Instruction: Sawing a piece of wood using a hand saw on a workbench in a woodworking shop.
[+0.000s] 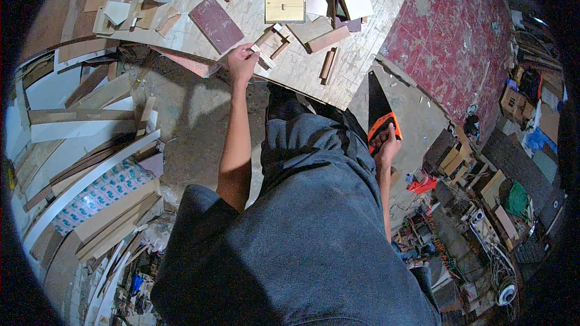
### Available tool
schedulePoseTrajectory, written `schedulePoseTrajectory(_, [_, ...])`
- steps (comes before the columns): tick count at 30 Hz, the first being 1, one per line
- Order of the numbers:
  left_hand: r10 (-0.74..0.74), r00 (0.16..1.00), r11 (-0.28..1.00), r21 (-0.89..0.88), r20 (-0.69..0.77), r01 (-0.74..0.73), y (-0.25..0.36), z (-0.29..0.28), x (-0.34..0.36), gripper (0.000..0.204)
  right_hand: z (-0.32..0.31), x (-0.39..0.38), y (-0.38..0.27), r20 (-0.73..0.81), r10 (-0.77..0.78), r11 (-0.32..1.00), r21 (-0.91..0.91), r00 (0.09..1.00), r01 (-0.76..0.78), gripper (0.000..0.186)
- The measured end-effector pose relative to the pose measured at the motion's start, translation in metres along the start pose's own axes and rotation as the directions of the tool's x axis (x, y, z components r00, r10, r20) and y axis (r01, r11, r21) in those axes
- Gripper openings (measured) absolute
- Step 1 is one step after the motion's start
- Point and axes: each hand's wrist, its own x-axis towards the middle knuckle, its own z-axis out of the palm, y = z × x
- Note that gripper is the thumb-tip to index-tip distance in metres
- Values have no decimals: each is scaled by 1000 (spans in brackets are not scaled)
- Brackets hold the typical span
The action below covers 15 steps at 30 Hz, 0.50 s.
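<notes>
The wood-strewn desk (302, 71) spreads wide. Beyond its near corner, the right hand's (386, 146) fingers wrap an orange-handled saw (379, 101) — best kept clear. At its near edge, the left hand's (241, 64) fingers pinch a small wooden piece (264, 58) — better pressed flat.

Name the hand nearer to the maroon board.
Left. The left hand is beside the near end of the maroon board, at the wooden frame; the right hand is farther off, clear of the table, holding the orange-handled saw.
</notes>
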Motion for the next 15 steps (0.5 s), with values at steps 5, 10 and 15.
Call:
schedulePoseTrajectory(5, [-10,997,1000,-26,-82,8,1,4,-1,31,2,-1,-2,-12,39,997,73,999,-38,39])
schedulePoseTrajectory(10, [14,998,999,-43,-68,-16,-4,3,0,32,6,-6,-7,-65,31,1000,1,997,-31,39])
schedulePoseTrajectory(15, [7,996,998,67,-85,-2,-2,4,-2,31,2,-4,-2,-30,44,998,37,999,-43,37])
